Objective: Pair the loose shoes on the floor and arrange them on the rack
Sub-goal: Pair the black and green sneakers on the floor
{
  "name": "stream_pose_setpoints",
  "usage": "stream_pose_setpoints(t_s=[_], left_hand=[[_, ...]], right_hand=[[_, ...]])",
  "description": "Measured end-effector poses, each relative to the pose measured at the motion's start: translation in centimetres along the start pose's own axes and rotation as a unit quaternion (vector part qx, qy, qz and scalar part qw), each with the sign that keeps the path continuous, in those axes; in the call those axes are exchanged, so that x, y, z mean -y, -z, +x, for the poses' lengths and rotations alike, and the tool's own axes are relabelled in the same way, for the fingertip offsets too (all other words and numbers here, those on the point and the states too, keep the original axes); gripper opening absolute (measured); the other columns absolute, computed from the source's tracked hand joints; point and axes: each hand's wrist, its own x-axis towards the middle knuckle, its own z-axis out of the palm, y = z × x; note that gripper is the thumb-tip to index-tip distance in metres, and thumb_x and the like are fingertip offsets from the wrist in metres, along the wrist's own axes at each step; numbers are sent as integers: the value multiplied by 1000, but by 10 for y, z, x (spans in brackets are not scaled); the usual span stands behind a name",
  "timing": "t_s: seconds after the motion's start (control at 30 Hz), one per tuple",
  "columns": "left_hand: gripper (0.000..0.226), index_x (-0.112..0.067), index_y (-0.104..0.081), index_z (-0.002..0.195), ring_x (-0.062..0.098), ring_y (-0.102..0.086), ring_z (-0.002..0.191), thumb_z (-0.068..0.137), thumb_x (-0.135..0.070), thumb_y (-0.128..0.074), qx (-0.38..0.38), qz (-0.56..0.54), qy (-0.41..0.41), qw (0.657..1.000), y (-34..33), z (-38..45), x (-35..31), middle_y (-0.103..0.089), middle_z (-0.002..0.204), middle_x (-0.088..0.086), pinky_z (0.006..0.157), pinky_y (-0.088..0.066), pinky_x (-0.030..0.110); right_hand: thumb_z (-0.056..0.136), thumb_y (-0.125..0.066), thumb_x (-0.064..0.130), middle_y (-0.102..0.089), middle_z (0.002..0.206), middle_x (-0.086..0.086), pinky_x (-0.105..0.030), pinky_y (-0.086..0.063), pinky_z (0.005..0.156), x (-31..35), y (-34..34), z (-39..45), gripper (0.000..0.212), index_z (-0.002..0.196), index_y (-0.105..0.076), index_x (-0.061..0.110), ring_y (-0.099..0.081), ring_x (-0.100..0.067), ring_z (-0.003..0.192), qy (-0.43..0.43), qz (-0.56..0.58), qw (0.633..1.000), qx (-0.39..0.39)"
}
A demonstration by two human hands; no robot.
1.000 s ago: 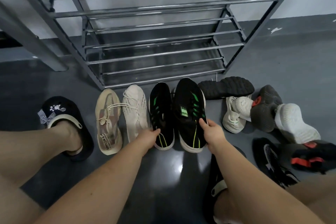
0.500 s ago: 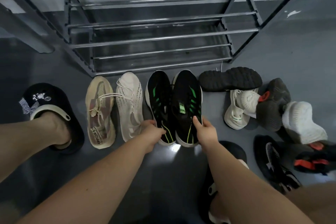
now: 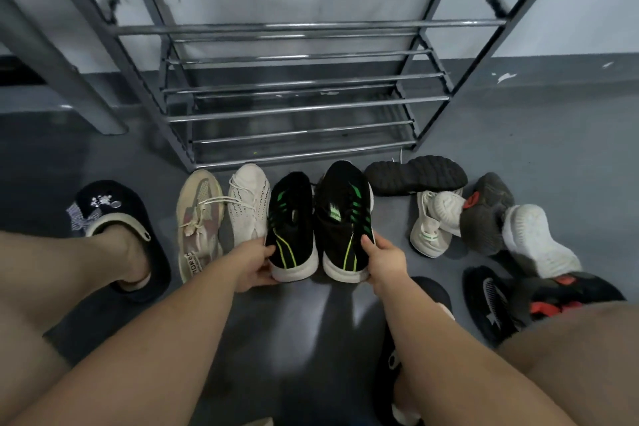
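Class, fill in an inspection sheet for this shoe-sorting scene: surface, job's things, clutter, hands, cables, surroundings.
Surface: grey floor, glossy, with light reflections.
Job's things: black-green pair side by side before the rack, whose shelves show no shoes; beige shoe and white shoe to their left.
Clutter: jumbled shoes at right, several tipped or sole-up; black-red ones nearer.
Hands: left hand grips the left black shoe's heel; right hand grips the right one's.
Cables: nothing seen.
Surroundings: pale wall with a grey base; person's foot in a black slipper.

Rack [image 3: 304, 107] behind shoe row [image 3: 276, 218], shoe heap [image 3: 484, 218] right
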Motion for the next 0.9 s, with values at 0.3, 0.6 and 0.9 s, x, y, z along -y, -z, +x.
stream_pose_setpoints(t_s=[0.3, 0.6, 0.9], left_hand=[[36, -13, -46, 132, 21, -58, 79, 100, -4, -34, 33, 2, -63, 997, 11, -69, -10, -60, 104, 12, 80, -49, 45], [30, -13, -52, 124, 24, -58, 97, 100, -5, -37, 61, 74, -149, 984, 4, -138, -58, -60, 113, 10, 80, -52, 41], [24, -12, -60, 106, 20, -62, 82, 99, -4, -38, 94, 124, -204, 967, 18, -206, -107, -66, 95, 8, 55, -56, 29]], right_hand=[[93, -58, 15, -67, 117, -9, -45, -49, 99, 11, 1, -44, 35, 128, -60, 16, -64, -28, 107, 49, -3, 999, 23], [97, -50, 16, -67, 111, -12, -51, -47, 97, 70, 21, -98, 29, 125, -59, 13, -62, -30, 105, 77, 86, 992, 49], [98, -47, 11, -63, 119, -21, -37, -51, 76, 139, 18, -148, 28, 124, -58, 3, -61, -32, 99, 103, 114, 984, 93]])
